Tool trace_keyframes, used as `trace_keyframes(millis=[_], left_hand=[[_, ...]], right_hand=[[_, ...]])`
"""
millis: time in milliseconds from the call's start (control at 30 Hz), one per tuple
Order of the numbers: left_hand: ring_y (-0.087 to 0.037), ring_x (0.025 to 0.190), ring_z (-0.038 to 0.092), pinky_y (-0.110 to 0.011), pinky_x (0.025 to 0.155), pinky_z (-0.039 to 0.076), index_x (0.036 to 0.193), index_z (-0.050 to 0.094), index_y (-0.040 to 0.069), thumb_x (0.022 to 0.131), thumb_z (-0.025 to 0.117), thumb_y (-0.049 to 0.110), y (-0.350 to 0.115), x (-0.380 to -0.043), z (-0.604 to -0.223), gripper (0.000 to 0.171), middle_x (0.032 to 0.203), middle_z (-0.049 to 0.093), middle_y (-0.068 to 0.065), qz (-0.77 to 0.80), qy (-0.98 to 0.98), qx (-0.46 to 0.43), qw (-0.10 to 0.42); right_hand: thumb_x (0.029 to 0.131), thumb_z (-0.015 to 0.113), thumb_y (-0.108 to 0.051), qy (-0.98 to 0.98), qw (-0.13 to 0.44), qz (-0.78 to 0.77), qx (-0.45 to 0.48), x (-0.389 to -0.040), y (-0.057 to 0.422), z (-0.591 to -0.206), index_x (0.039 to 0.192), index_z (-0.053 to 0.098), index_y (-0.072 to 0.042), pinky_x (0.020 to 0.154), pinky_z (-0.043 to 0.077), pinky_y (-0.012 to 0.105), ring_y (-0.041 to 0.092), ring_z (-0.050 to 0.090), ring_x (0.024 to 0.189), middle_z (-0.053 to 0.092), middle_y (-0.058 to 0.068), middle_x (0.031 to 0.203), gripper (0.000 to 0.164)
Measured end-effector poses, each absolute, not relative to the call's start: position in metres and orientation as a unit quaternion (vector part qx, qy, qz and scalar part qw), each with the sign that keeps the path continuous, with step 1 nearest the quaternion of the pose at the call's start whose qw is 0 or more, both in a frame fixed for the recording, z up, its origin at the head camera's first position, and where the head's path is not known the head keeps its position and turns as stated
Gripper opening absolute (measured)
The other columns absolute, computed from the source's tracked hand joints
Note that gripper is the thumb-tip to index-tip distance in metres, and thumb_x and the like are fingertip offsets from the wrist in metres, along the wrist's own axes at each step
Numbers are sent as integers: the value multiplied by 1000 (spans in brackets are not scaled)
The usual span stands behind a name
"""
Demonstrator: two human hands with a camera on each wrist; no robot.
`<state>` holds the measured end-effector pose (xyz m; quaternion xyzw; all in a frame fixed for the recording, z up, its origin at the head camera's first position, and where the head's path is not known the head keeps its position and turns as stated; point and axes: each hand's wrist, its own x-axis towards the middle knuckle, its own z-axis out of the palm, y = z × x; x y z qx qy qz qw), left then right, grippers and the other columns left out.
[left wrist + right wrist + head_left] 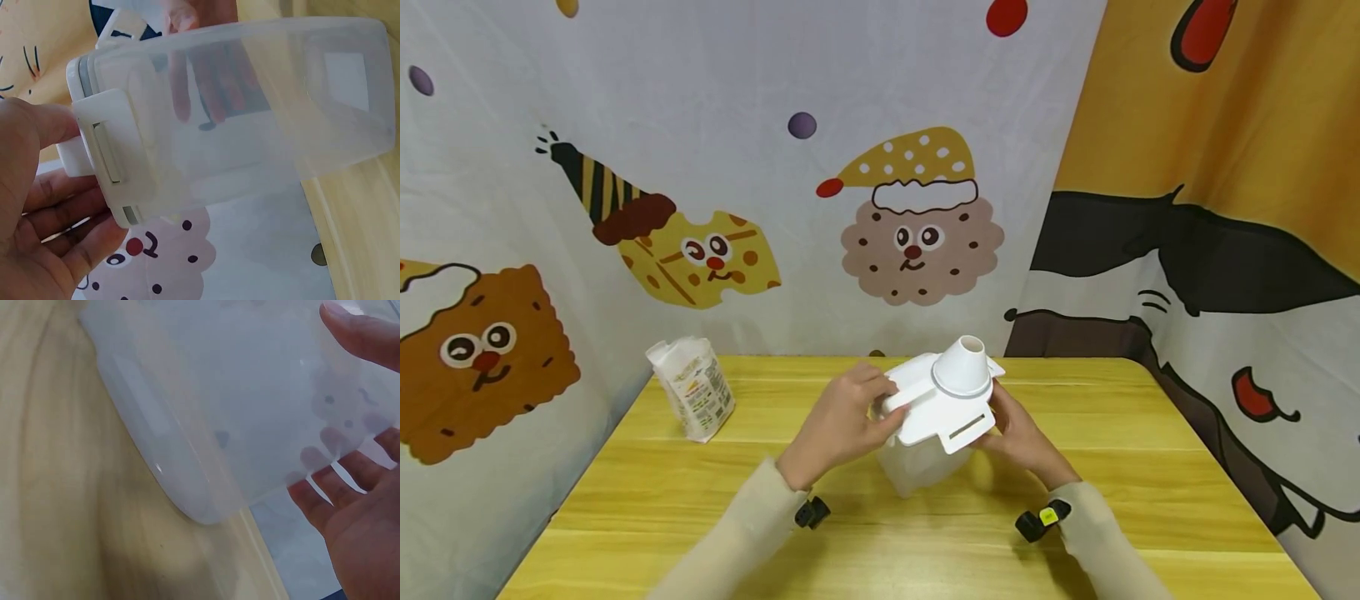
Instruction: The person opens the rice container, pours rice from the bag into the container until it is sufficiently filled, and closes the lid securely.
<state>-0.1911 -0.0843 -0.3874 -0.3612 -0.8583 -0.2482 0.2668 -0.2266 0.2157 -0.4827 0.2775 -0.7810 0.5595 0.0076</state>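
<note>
A translucent plastic storage container (275,147) with a white lid (913,404) is held tilted over the middle of the table. From the lid rises a white cone-shaped spout (962,367), and slotted clips (107,153) show at its sides. My left hand (842,421) pinches the lid's edge, thumb on one face and fingers curled round the other. On the opposite side, my right hand (1021,433) grips the container's wall, its thumb and fingers spread on two sides in the right wrist view. The container's bottom corner is close over the wood.
A white printed bag (696,392) stands at the left rear of the wooden table (1075,400). Behind the table's back edge hangs a curtain (745,67) printed with cartoon figures. Both wrists carry small black cameras.
</note>
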Motion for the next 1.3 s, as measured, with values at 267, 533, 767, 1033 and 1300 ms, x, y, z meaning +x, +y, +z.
trace_keyframes(millis=[267, 533, 767, 1033, 1300], left_hand=[[-10, 74, 54, -20, 63, 48, 82, 74, 11, 86, 82, 23, -76, -182, -390, 15, 78, 67, 2, -241, -860, -342, 294], [-13, 98, 65, -25, 80, 58, 110, 75, 12, 92, 78, 34, -86, -183, -388, 29, 106, 72, 0, -257, -868, -354, 235], [-15, 115, 64, -27, 95, 57, 124, 69, 12, 92, 78, 34, -95, -183, -383, 39, 123, 67, -1, -258, -854, -395, 217], [-15, 126, 60, -29, 104, 53, 137, 61, 12, 85, 84, 38, -102, -181, -379, 63, 136, 61, -1, -220, -846, -453, 177], [-16, 129, 58, -30, 105, 53, 146, 52, 12, 81, 88, 39, -102, -178, -376, 80, 140, 58, 0, -145, -867, -454, 146]], right_hand=[[83, 78, -3, -754, -42, 575, 314, -240, 221, -481, 163, 25, -15, 117, 22, 70, -5, 32, 143, 34, 9, 164, 96], [82, 82, -6, -752, -54, 583, 302, -239, 222, -477, 163, 25, -18, 120, 31, 45, -3, 36, 142, 37, -5, 160, 99], [80, 84, -1, -747, -28, 586, 314, -238, 219, -480, 163, 23, -18, 112, 34, 15, 0, 36, 144, 36, 0, 161, 104], [77, 86, 2, -745, -3, 591, 309, -237, 216, -485, 161, 27, -13, 112, 35, 14, -2, 39, 141, 41, -9, 155, 103], [77, 86, 0, -753, -2, 589, 294, -235, 216, -486, 161, 29, -12, 111, 34, 13, -5, 38, 141, 40, -1, 158, 102]])
